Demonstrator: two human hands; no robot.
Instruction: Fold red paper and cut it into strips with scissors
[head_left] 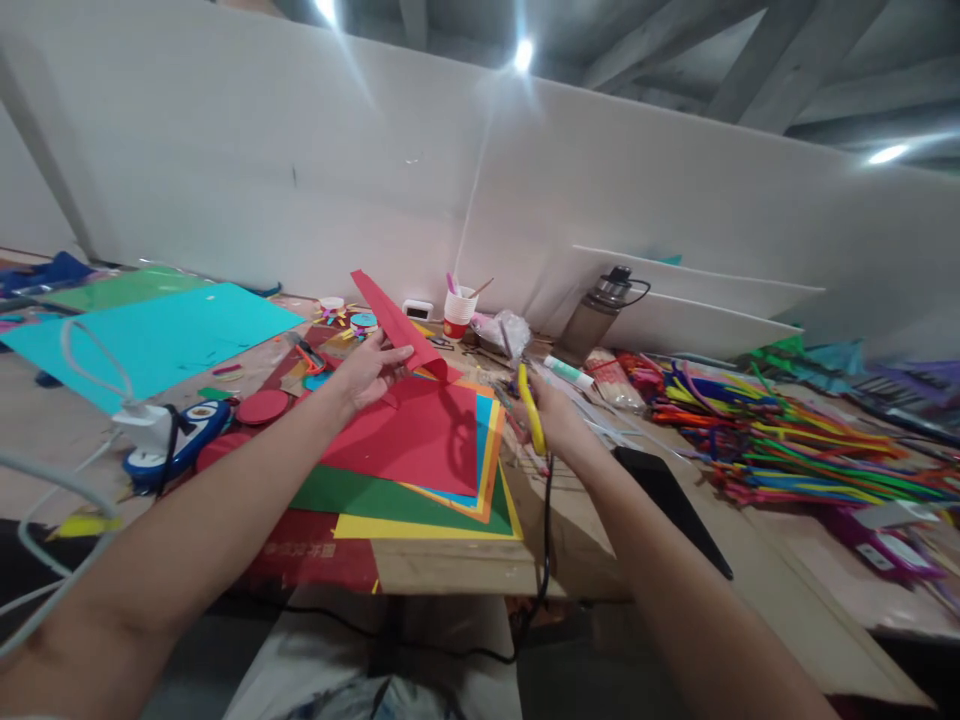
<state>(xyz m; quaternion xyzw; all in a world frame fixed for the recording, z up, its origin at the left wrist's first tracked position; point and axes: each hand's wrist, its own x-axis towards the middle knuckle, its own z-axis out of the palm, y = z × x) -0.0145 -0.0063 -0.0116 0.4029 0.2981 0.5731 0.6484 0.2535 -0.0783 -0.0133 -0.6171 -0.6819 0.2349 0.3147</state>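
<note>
Between the thumb and fingers of my left hand [373, 372] is a folded piece of red paper [401, 325], raised and slanting up to the left. My right hand [553, 408] grips yellow-handled scissors [532, 412], apart from the raised paper and to its right. Below both hands lies a stack of coloured sheets, with a red sheet [420, 440] on top. Blue, orange, green [330, 490] and yellow [420, 527] sheets show at its edges. A shadow with loops falls across the red sheet.
Left are a cyan sheet [165, 335], red discs [262, 407] and a blue power strip [176, 450] with cables. Behind stand paper cups [458, 312] and a bottle [596, 318]. Right lie a glue stick [568, 373], a black phone-like slab [667, 505] and many pipe cleaners [795, 440].
</note>
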